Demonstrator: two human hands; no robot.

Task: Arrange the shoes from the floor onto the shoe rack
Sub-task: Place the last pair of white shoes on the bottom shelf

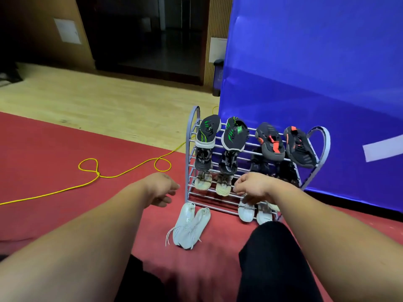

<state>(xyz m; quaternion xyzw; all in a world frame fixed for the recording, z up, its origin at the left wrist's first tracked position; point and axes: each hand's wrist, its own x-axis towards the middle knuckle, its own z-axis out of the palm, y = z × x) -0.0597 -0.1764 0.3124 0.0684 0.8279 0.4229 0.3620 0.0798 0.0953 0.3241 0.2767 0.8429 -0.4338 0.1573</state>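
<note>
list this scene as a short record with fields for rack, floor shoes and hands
rack: shoe rack against blue panel, shoes on several tiers
top tier: green-striped pair, orange-strapped pair
floor: white pair on red carpet, by rack's left end
left: left hand loose, holds nothing
right: right hand over second white pair at rack's bottom right; grip unclear
other: yellow cable

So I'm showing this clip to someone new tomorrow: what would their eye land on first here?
The big blue panel behind on the right, with the metal shoe rack in front of it, dark sneakers on its top shelf. Next, the pair of white shoes lying on the red carpet at the rack's left front corner. A yellow cable loops across the carpet at left.
</note>
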